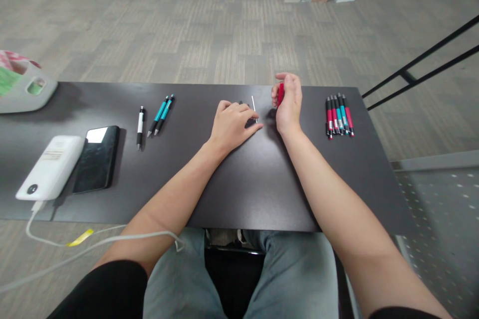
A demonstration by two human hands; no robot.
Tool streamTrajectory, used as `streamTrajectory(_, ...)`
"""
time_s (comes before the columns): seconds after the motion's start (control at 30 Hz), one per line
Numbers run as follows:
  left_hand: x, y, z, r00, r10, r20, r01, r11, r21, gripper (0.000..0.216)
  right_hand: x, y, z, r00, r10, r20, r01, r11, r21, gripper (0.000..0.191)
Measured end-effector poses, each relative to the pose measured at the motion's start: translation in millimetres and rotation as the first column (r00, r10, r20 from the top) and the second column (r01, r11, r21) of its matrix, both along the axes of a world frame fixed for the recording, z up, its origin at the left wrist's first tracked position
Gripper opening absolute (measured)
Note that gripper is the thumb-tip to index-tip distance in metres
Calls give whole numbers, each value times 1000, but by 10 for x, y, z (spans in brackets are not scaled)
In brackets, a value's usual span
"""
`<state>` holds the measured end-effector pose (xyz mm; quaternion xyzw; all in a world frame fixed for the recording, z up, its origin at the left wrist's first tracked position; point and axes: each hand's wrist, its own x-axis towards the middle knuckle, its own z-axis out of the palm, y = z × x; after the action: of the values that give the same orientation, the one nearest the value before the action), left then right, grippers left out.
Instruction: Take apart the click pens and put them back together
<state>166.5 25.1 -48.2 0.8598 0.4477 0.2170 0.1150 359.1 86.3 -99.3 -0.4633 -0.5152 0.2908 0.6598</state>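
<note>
My left hand (232, 127) is low over the table, thumb and index fingertip close together around the lower end of a thin silver pen refill (253, 104). A dark piece shows partly beneath those fingers, too covered to name. My right hand (290, 102), raised slightly to the right of it, has its fingers curled around a red pen barrel (281, 93); most of the barrel is hidden by the palm. Farther right, several red and teal pens (339, 114) lie side by side in a row.
On the left are two teal pens (161, 115), a white-and-black pen (140, 127), a black phone (97, 159) and a white power bank (51, 167) with a cable (130, 237) crossing my left forearm. A pale basket (41, 90) stands at the table's (258, 184) far left.
</note>
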Motion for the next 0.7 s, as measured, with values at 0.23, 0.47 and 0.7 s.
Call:
streamTrajectory(0.23, -83, 14, 1, 995, 65, 70, -69, 996, 56, 16, -33, -9, -26, 996, 46, -82, -41, 997, 62, 44)
streamTrajectory(0.47, -292, 93, -99, 928, 105, 359, -184, 964, 194, 17, -56, -26, -129, 977, 155, 149, -160, 987, 26, 58)
streamTrajectory(0.7, -370, 111, -195, 860, 34, 509, -151, 970, 190, 28, -135, -186, -8, 937, 273, 216, -268, 962, -52, 63)
